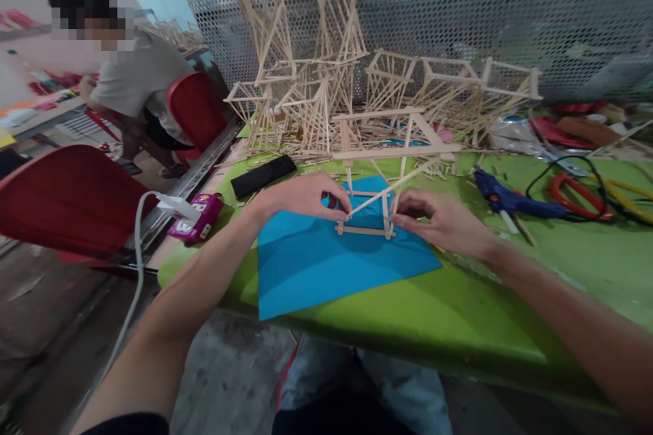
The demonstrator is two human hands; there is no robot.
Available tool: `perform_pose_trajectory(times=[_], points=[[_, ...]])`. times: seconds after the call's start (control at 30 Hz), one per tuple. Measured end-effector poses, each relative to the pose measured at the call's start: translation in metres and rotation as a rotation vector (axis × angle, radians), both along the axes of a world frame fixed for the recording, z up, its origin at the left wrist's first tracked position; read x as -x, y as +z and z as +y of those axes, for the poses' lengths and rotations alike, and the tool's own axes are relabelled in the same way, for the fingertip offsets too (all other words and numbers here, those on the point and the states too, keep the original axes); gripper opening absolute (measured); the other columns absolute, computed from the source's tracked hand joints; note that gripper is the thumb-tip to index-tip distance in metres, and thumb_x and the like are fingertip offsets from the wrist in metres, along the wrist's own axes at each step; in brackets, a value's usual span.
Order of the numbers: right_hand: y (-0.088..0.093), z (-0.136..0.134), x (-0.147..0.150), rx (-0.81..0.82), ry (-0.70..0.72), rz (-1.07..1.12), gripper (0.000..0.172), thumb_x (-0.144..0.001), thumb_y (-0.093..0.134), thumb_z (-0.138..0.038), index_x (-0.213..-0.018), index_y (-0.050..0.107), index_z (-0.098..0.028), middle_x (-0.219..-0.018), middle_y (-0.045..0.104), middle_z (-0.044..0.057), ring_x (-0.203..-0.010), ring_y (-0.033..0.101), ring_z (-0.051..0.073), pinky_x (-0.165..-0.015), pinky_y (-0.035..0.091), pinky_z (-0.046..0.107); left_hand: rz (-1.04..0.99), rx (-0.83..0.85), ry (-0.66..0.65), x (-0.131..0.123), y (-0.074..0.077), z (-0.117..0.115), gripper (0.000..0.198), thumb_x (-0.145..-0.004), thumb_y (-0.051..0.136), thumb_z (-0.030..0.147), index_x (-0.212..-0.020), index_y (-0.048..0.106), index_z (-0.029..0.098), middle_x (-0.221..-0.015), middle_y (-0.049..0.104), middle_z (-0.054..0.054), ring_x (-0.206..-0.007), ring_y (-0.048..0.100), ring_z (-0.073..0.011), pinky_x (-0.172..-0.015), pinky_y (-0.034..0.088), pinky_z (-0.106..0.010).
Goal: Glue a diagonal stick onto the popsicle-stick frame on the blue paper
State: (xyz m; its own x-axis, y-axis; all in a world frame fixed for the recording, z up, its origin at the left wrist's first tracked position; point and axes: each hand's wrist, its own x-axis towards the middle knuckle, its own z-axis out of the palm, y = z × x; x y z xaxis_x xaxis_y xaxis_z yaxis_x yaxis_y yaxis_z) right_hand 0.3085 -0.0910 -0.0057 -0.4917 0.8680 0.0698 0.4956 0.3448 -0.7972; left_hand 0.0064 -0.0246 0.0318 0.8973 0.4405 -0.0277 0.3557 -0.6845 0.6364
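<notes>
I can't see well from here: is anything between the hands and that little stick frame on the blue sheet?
Nothing visible. The left hand and right hand already pinch the stick frame at its two sides, over the blue sheet. The glue gun lies off to the right.

A blue glue gun point(503, 201) lies on the green tabletop point(459, 312) at three o'clock, with red-handled scissors point(579, 194) and a black cable point(566, 170) just beyond it. Finished pale wooden stick frames point(316, 81) pile up at twelve o'clock against a perforated metal screen point(484, 7). A flat black rectangular case point(262, 175) rests at ten o'clock, a pink box point(196, 217) near it. Red plastic chairs point(66, 197) stand at nine o'clock, where another person point(137, 81) sits.
</notes>
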Motion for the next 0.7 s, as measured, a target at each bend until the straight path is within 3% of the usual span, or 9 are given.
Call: perform_pose_trajectory(times=[0.23,0.53,0.7], points=[[0.001,0.0,0.001,-0.106,-0.073,-0.097,0.034,-0.097,0.068,-0.055,-0.091,0.073,-0.022,-0.084,0.077,0.005,-0.071,0.067,0.019,-0.068,0.049,0.032,0.011,0.045,-0.003,0.001,0.001,-0.003,0.025,-0.096,0.072,0.043,-0.102,0.086,0.024,-0.103,0.083,-0.005,-0.085,0.071,-0.0148,-0.078,0.049,-0.024],[-0.005,0.0,0.002,-0.094,-0.11,-0.055,0.033,-0.096,0.07,-0.055,-0.092,0.074,-0.023,-0.08,0.078,0.003,-0.067,0.07,0.019,-0.066,0.052,0.032,0.006,0.03,0.004,-0.001,-0.014,0.003,0.023,-0.094,0.073,0.046,-0.1,0.087,0.029,-0.105,0.083,-0.002,-0.089,0.073,-0.0159,-0.077,0.049,-0.025],[-0.005,0.0,0.004,-0.089,-0.118,-0.049,0.033,-0.096,0.069,-0.056,-0.09,0.073,-0.023,-0.077,0.078,0.003,-0.067,0.071,0.019,-0.067,0.053,0.033,0.013,0.02,-0.002,-0.001,-0.014,0.004,0.022,-0.094,0.073,0.046,-0.099,0.087,0.03,-0.102,0.083,-0.002,-0.088,0.073,-0.0156,-0.077,0.049,-0.024]])
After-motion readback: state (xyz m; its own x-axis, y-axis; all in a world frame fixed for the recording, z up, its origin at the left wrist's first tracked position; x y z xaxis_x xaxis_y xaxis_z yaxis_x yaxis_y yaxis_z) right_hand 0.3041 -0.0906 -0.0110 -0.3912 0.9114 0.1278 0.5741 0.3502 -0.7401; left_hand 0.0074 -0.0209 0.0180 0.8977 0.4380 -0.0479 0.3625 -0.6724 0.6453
